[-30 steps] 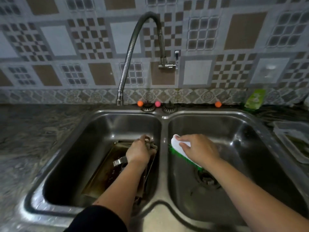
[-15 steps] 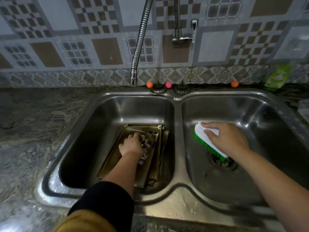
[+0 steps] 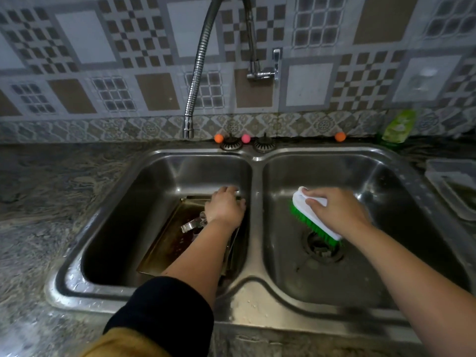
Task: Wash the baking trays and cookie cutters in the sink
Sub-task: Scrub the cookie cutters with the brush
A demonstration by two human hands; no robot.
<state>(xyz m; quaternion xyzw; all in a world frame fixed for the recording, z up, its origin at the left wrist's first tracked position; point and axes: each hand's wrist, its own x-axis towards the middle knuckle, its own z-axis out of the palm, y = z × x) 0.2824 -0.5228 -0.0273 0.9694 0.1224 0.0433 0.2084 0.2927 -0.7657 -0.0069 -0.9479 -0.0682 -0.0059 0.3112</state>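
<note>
Head view shows your left hand [image 3: 226, 206] down in the left bowl of the sink [image 3: 255, 161], at the far edge of the baking trays [image 3: 170, 243]. Its fingers [image 3: 231, 189] curl over that far edge, but you cannot tell if they grip it. A shiny cookie cutter [image 3: 193, 224] lies on the top tray, just beside your wrist. Your right hand [image 3: 337, 210] is clamped on the scrub brush [image 3: 315, 220] in the right bowl, above the drain [image 3: 322, 247]. The trays look thin, stiff and greasy, so they may slip. Hold one by its rim. The cutter looks light with sharp edges, so pinch its sides.
</note>
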